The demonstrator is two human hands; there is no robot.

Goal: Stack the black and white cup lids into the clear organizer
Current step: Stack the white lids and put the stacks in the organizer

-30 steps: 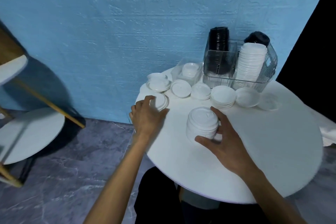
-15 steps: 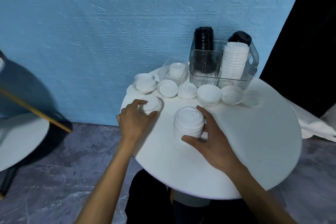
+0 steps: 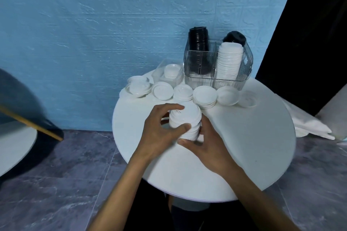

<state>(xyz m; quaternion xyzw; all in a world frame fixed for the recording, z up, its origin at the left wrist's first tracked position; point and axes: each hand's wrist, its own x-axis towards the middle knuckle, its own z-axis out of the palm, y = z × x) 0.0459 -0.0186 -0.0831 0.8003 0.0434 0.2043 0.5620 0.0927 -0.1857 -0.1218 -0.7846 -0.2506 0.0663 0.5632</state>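
Between the two hands, near the table's middle, stands a short stack of white lids. The left hand curls round its upper part, thumb across the front and fingers over the top edge; the right hand cups the base, thumb underneath in front. Both grip the stack.

Judged from this, the step is squaring the stack before carrying it. It looks slightly skewed, so press the rims level, then lift with one hand under the base and the other steadying the top, since loose lids slide easily.

Beyond the grip lies a row of loose lids, and behind them the organizer, holding a white column on the right and black lids on the left.

No brand, label or readable writing shows anywhere.
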